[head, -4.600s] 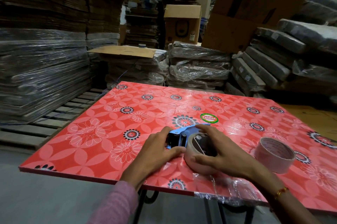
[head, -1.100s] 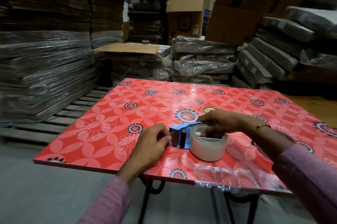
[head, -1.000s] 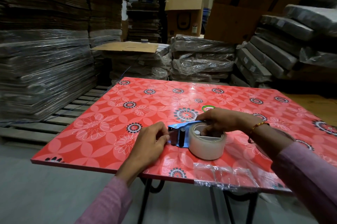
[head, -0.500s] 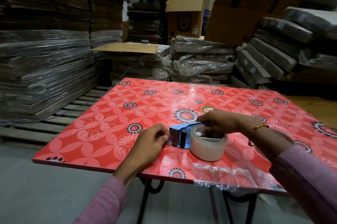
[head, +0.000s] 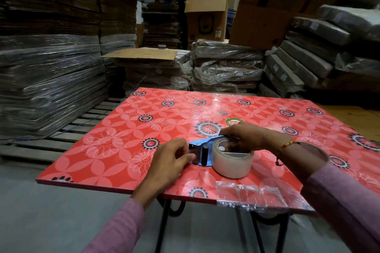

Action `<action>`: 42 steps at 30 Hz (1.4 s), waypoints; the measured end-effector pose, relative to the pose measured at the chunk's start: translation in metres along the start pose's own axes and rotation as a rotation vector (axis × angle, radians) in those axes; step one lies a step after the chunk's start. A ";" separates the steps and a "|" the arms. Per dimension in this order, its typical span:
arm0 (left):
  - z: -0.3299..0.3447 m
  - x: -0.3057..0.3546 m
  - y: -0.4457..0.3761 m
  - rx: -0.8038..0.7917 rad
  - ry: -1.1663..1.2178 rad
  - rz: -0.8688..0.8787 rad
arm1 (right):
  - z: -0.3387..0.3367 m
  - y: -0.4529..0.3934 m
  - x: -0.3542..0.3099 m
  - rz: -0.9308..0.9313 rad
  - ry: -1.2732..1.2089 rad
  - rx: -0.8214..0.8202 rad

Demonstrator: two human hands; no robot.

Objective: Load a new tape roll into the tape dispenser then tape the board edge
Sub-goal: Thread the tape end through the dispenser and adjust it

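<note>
A blue tape dispenser [head: 202,150] lies flat on the red flowered board [head: 123,129], near its front edge. A clear tape roll [head: 232,166] sits on the dispenser's hub. My left hand [head: 170,160] pinches at the dispenser's front end, by the black roller. My right hand [head: 244,137] reaches over the roll from behind, fingers on the roll's rim and the dispenser frame. A strip of clear tape [head: 248,193] covers part of the board's front edge. A second roll [head: 320,152] lies half hidden behind my right wrist.
The board rests on a black metal stand [head: 162,224] above a grey floor. Wrapped stacks of flat cardboard [head: 47,80] rise at the left over a wooden pallet [head: 61,139]. Wrapped bundles [head: 226,67] and cardboard boxes [head: 205,18] crowd the back and right.
Since 4.6 s ago my right hand has moved from the roll's near side to over its far side. Over the last second both hands barely shift; the dispenser stays put.
</note>
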State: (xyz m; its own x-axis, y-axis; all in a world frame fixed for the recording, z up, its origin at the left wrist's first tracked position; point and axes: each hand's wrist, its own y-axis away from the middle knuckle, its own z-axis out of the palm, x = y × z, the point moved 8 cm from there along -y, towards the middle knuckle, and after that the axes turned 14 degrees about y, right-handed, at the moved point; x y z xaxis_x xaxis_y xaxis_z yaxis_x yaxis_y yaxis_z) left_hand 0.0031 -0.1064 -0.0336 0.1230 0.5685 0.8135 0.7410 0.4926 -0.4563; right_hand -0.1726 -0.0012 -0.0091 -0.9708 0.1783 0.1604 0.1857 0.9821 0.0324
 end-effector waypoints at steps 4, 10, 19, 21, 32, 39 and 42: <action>-0.002 -0.015 0.001 -0.038 0.141 -0.113 | -0.001 0.002 0.003 0.000 0.006 -0.026; -0.004 -0.017 -0.003 -0.172 0.354 -0.198 | -0.002 0.005 0.003 -0.008 0.002 -0.024; -0.003 -0.019 -0.005 -0.156 0.575 -0.285 | 0.012 0.009 0.011 -0.004 -0.319 -0.007; -0.001 -0.015 -0.004 -0.190 0.555 -0.288 | 0.014 0.009 0.010 -0.016 -0.396 -0.016; -0.022 0.015 -0.009 -0.397 0.706 -0.366 | 0.005 0.026 -0.014 -0.015 -0.865 -0.133; -0.026 0.026 -0.025 -0.338 0.761 -0.353 | 0.012 0.026 -0.023 0.010 -1.143 -0.134; -0.021 0.025 -0.030 -0.312 0.816 -0.381 | 0.017 0.024 -0.021 0.049 -1.283 -0.141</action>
State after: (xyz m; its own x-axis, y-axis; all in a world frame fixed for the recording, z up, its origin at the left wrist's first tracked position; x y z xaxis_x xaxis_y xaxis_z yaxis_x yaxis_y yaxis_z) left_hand -0.0021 -0.1211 0.0081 0.1721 -0.2874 0.9422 0.9545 0.2850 -0.0874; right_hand -0.1500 0.0199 -0.0285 -0.3986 0.2219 -0.8899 0.1634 0.9719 0.1692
